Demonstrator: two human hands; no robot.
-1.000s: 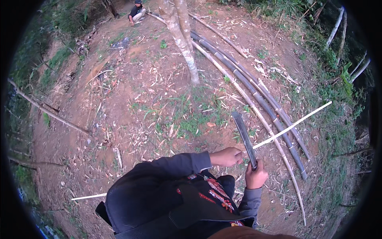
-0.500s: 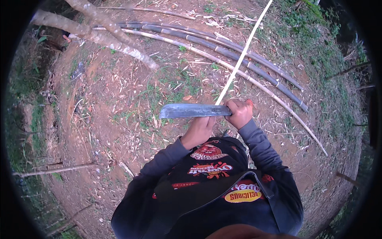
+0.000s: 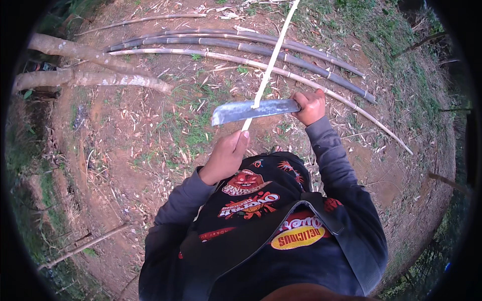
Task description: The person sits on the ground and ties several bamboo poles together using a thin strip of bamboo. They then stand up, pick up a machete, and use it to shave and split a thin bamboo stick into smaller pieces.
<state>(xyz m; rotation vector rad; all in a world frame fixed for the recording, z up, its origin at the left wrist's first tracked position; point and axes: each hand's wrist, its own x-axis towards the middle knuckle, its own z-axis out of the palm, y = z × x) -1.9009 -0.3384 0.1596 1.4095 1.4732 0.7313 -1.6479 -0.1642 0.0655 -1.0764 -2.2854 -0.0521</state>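
My left hand (image 3: 226, 156) grips the near end of a thin pale bamboo strip (image 3: 271, 60) that runs up and away over the ground. My right hand (image 3: 310, 106) holds the handle of a broad steel blade (image 3: 251, 110). The blade lies flat and crosswise, pointing left, and its edge meets the strip just above my left hand.
Several long dark and pale bamboo poles (image 3: 261, 50) lie on the bare dirt ahead. Two thick pale tree stems (image 3: 85, 75) lie at the upper left. A thin stick (image 3: 83, 246) lies at the lower left. Grass (image 3: 401, 60) borders the right side.
The blade has swung from upright to crosswise against the strip. The view has turned, so the poles now arc across the top. My left hand now grips the strip below the blade.
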